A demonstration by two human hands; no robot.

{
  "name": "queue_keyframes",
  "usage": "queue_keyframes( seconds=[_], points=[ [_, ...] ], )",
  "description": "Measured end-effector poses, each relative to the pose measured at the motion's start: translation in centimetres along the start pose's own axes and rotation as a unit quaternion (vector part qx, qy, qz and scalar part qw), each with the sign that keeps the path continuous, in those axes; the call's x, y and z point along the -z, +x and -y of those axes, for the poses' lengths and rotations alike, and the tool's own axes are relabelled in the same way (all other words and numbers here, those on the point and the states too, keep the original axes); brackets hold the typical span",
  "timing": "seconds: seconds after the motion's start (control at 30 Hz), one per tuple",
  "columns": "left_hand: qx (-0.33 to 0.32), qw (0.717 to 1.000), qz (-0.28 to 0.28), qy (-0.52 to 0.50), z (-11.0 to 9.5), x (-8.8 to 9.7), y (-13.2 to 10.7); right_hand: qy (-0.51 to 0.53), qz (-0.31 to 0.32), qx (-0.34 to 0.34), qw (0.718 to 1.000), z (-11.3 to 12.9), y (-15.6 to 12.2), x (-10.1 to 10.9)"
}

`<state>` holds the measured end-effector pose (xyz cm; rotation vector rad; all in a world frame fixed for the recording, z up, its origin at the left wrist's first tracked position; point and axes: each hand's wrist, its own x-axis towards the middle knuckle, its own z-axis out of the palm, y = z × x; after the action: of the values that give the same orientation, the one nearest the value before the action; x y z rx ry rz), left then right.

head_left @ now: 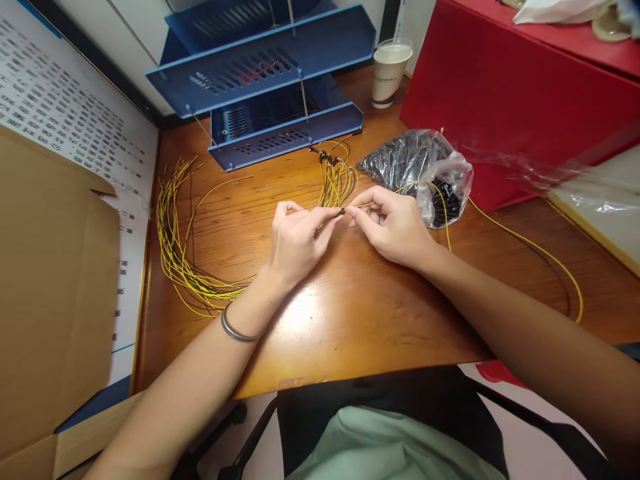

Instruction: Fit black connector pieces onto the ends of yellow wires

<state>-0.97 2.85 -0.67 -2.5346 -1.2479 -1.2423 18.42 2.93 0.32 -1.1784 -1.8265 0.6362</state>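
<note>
My left hand (pixel 300 237) pinches a small black piece (pixel 342 211) between thumb and forefinger; it looks like a connector, too small to be sure. Close to its right, my right hand (pixel 390 223) grips a yellow wire (pixel 367 205) at the black piece. That wire seems to loop out past the right wrist over the table. Just behind my hands lies a bunch of yellow wires (pixel 335 183) with black ends. A larger bundle of loose yellow wires (pixel 173 247) curves along the left side of the table. A clear plastic bag (pixel 407 157) of black parts lies behind my right hand.
A blue document rack (pixel 280 143) stands at the back of the wooden table (pixel 350 320). Right of it are a paper cup (pixel 391 77) with a straw and a big red box (pixel 505 87). Cardboard (pixel 55 287) leans at the left edge.
</note>
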Motion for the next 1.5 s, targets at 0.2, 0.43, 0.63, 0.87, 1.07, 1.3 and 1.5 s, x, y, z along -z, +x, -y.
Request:
queue_keyframes(
  seconds=[0.2,0.43,0.63,0.87,1.07,1.3,1.5],
  points=[
    [-0.007,1.0,0.001,-0.001,0.26,0.06,-0.07,0.004,0.015,-0.006,1.0,-0.02,0.04,-0.23],
    [0.017,1.0,0.021,-0.003,0.27,0.16,-0.06,-0.001,0.018,-0.001,1.0,-0.21,0.09,-0.39],
    [0.033,0.999,-0.004,-0.013,0.28,0.19,-0.03,-0.009,0.022,0.0,1.0,-0.26,0.11,-0.21],
    [0.039,0.999,0.001,-0.032,0.05,0.18,-0.21,0.054,0.017,-0.023,0.998,-0.27,0.13,-0.47],
    [0.03,0.999,0.012,-0.033,0.05,0.21,-0.23,0.073,0.016,-0.032,0.997,-0.31,0.19,-0.73],
    [0.042,0.999,-0.002,-0.023,0.24,0.24,-0.3,0.066,0.024,-0.032,0.997,-0.28,0.19,-0.53],
    [0.047,0.998,0.002,-0.031,0.25,0.24,-0.25,0.087,0.03,-0.048,0.995,-0.34,0.25,-0.74]
  ],
)
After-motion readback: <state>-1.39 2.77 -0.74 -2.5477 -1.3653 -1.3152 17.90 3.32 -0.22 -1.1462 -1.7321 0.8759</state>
